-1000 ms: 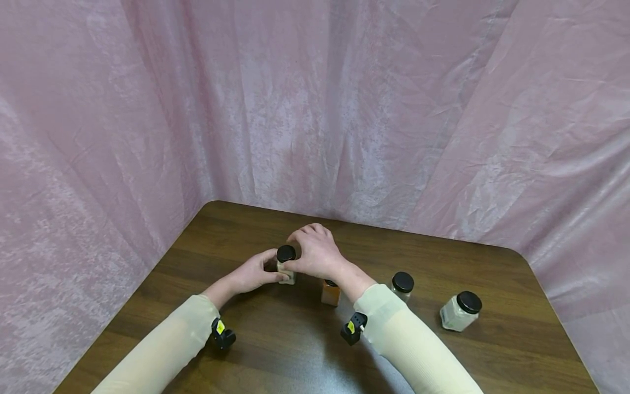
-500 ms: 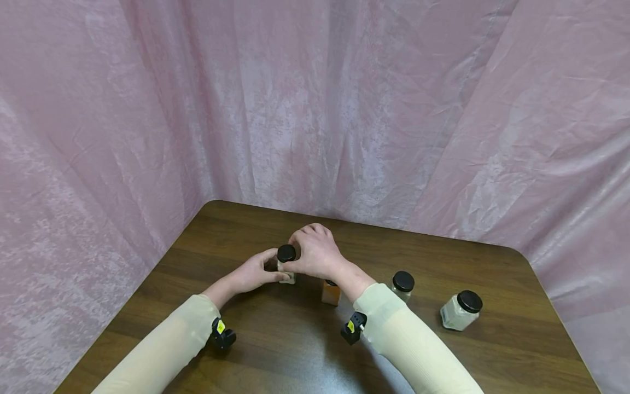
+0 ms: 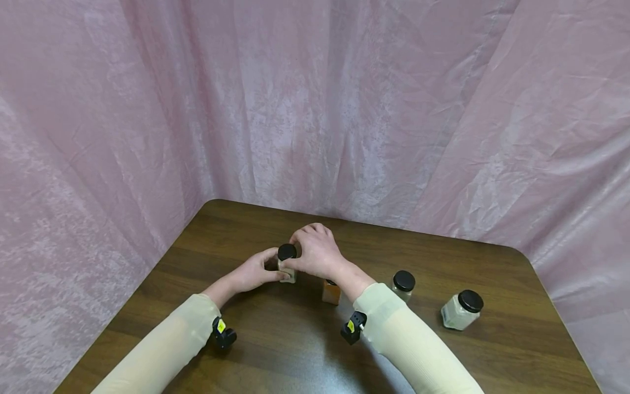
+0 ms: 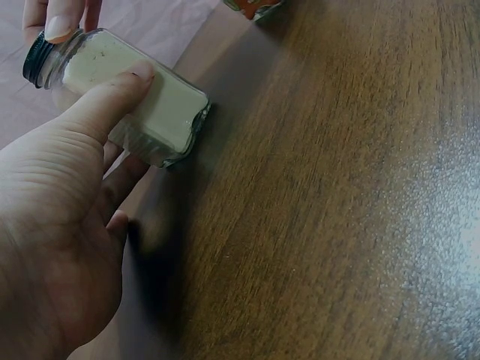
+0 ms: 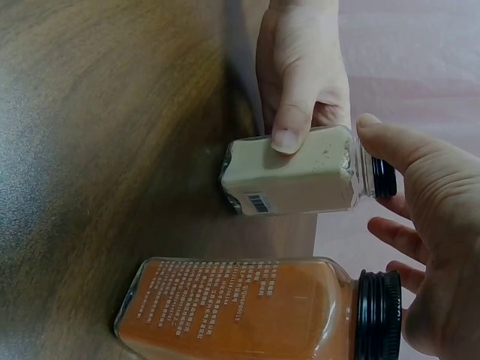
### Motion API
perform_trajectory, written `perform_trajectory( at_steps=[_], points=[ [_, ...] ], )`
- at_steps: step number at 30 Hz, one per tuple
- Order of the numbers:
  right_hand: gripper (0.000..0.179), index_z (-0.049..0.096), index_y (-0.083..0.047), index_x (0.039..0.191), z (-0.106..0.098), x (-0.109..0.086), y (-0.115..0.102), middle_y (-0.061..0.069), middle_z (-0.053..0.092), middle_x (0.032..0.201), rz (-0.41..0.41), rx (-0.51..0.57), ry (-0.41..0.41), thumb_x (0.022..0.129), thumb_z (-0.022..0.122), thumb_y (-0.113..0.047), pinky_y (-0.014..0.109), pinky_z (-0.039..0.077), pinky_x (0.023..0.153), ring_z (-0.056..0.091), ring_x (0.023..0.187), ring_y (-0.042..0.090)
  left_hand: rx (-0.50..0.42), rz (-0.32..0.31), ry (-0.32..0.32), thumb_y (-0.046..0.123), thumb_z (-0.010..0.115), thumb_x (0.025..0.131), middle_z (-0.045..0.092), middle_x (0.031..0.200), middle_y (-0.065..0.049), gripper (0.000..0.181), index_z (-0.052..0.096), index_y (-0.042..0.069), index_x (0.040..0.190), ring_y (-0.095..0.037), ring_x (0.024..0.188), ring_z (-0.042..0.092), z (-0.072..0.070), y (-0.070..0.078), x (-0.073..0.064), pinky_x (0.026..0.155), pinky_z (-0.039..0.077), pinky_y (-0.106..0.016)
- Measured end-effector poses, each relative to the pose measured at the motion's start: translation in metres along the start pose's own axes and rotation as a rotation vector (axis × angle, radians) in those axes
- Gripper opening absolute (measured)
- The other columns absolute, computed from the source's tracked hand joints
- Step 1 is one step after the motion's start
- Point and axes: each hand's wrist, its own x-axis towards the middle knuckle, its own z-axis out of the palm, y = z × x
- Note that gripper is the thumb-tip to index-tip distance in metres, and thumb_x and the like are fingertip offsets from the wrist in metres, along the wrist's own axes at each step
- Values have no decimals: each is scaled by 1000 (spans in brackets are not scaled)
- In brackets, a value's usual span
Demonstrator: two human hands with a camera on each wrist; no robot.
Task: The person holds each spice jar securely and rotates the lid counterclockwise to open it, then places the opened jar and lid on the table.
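A square glass jar of pale powder (image 4: 169, 112) with a black screw lid (image 3: 287, 251) stands between both hands on the left half of the table. My left hand (image 3: 251, 273) holds its body, the thumb (image 5: 291, 127) lying flat along one side. From the other side, my right hand (image 3: 319, 254) holds the top, thumb at the neck just under the lid and a finger behind it. The lid sits on the jar. Close beside the right hand, untouched, is a taller-looking glass jar of orange powder (image 5: 240, 307), black-lidded and printed with white text; the right wrist partly covers it in the head view.
To the right of the right forearm stand two more black-lidded jars: one half hidden by the sleeve (image 3: 403, 280), one of pale powder (image 3: 458, 314). The brown wooden table (image 3: 275, 345) ends at a pink curtain (image 3: 315, 109) behind and along the sides.
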Motion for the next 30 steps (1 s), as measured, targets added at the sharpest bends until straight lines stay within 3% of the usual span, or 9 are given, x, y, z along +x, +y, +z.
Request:
perform_trajectory(
  at_steps=[16, 30],
  points=[
    [51, 69, -23, 118, 1, -1, -1, -3, 62, 130, 8, 58, -22, 83, 79, -60, 52, 26, 114, 39, 135, 27, -17, -14, -5, 26, 81, 91, 68, 119, -2, 46, 61, 17, 132, -23, 113, 61, 1, 0, -1, 101, 44, -48],
    [43, 69, -24, 119, 0, -2, -4, -2, 61, 132, -25, 100, -40, 86, 80, -49, 54, 22, 117, 37, 138, 28, -13, -3, -4, 26, 80, 92, 68, 117, -1, 43, 62, 18, 130, -21, 110, 62, 1, 1, -3, 95, 47, -40]
  ],
)
